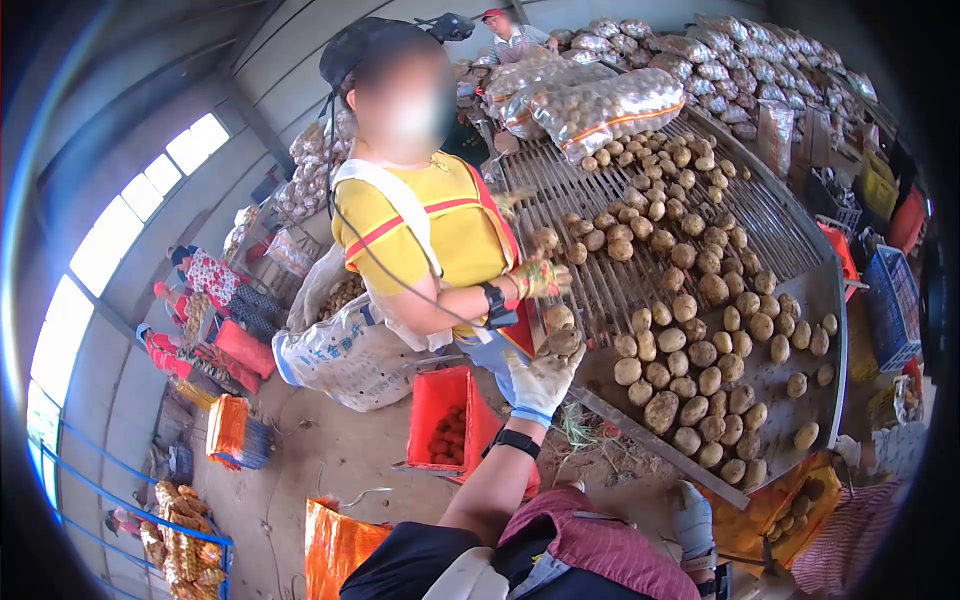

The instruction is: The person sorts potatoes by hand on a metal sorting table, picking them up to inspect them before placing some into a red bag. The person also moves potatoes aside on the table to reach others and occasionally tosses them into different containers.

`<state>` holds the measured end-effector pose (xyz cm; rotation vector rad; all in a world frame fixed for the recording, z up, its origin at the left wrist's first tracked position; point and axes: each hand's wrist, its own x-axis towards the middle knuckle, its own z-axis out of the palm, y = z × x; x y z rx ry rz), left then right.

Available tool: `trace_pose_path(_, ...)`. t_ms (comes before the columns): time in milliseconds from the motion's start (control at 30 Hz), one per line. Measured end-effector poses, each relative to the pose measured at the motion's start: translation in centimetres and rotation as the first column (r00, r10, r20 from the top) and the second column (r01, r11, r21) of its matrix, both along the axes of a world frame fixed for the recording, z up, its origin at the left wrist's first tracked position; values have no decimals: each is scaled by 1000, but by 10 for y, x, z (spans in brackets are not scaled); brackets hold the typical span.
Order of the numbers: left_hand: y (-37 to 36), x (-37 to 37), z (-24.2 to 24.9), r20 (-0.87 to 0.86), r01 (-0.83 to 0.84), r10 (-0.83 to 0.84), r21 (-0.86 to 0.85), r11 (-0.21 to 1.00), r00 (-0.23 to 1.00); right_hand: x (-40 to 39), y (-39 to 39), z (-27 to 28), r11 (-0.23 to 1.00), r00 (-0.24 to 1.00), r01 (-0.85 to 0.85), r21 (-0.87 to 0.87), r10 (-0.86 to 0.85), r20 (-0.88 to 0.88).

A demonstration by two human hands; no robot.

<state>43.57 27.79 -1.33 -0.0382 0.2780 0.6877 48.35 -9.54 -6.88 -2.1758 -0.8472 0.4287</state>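
Left hand (540, 380): gloved, raised at the sorting table's (800, 300) near edge, fingers curled around a potato (563, 343).
Potato: sits atop the fingertips, roundish, no clear long axis.
Right hand (692, 520): gloved, low by the body, farther off; fingers cannot be made out.
Co-worker's hand (535, 280): just above, holding another potato.
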Motion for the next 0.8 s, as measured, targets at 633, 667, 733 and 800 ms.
trace_pose_path(633, 24, -63, -128, -137, 754, -752, -49, 655, 645, -101, -4, 48, 872, 891, 324, -367, -411, -191)
trace_pose_path(667, 20, -84, -150, -546, 767, -562, 280, 577, 621, -105, -5, 13, 887, 899, 366, -283, -416, -139)
trace_pose_path(733, -2, -113, -123, -696, 758, -529, 35, 651, 486, -106, -10, -32, 877, 907, 333, -346, -399, -138)
trace_pose_path(800, 43, -154, -131, -441, 678, -711, -264, 686, 548, -107, -41, -93, 932, 968, 199, -303, -235, -89)
